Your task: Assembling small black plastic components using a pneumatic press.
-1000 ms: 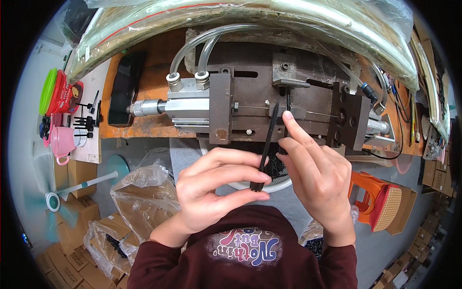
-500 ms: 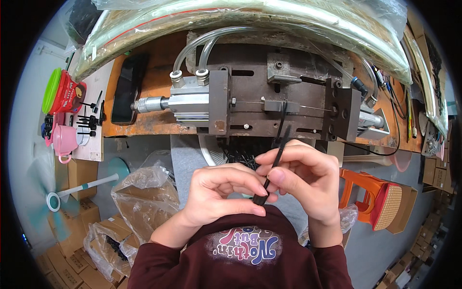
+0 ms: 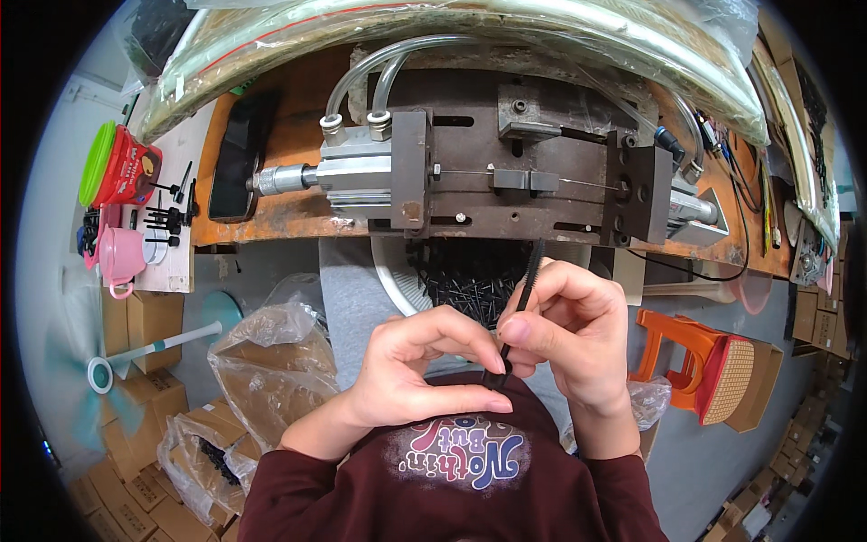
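Observation:
A black mascara wand (image 3: pixel 522 304) stands tilted between my hands, its bristled tip up and its thicker cap end down. My right hand (image 3: pixel 578 339) pinches its stem between thumb and forefinger. The left hand (image 3: pixel 420 366) closes thumb and fingers around the cap end, partly hiding it. Below the bench edge, just beyond my hands, a white basin (image 3: pixel 390 282) holds a heap of similar black pieces (image 3: pixel 465 280). Past it sits a dark metal fixture (image 3: pixel 470 200) with a cylinder on each side and a small grey block (image 3: pixel 524 180) on a thin rod.
Clear hoses (image 3: pixel 388 86) arch over the fixture. A phone (image 3: pixel 242 158) lies at left, near black parts (image 3: pixel 167 219), a pink cup (image 3: pixel 120 257) and a red tub (image 3: pixel 135 172). An orange stool (image 3: pixel 691 366) stands right; a fan (image 3: pixel 101 375) and plastic-lined box (image 3: pixel 275 370) stand left.
A second black piece, seen beyond my right fingertips earlier, is gone from there. My hands have drawn slightly closer to me, and more of the basin's heap shows.

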`<move>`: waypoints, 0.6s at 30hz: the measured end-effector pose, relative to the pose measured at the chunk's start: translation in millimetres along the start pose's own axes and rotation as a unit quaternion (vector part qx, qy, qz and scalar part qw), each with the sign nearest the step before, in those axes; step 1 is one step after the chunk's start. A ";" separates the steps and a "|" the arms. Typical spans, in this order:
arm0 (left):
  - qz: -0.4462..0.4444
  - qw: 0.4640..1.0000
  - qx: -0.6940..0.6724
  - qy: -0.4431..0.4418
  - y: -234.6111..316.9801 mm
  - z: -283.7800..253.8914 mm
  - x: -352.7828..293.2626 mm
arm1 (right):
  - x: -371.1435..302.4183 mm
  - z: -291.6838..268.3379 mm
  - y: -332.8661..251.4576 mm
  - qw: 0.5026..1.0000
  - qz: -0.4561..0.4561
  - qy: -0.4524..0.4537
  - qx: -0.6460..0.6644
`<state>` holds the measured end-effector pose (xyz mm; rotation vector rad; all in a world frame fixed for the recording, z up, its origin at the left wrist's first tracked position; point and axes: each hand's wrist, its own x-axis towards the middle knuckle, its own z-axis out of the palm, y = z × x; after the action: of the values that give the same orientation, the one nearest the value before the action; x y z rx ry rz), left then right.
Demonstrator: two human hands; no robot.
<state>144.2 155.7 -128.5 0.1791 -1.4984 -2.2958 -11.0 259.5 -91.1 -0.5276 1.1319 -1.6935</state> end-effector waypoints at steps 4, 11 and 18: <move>0.006 1.000 0.003 -0.001 1.8 -0.1 0.9 | -0.7 1.1 -1.0 1.000 -0.010 0.012 -0.001; 0.180 0.897 0.399 0.064 19.0 -3.3 12.8 | -4.4 -17.5 9.1 0.947 -0.185 0.074 -0.253; 0.222 0.860 0.458 0.043 22.3 0.7 16.4 | -7.6 -30.4 30.1 0.726 -0.196 0.037 -0.658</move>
<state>134.6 142.0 -106.5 0.1588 -2.1844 -1.0730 -16.4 277.4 -130.4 -1.6621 2.3405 -0.9232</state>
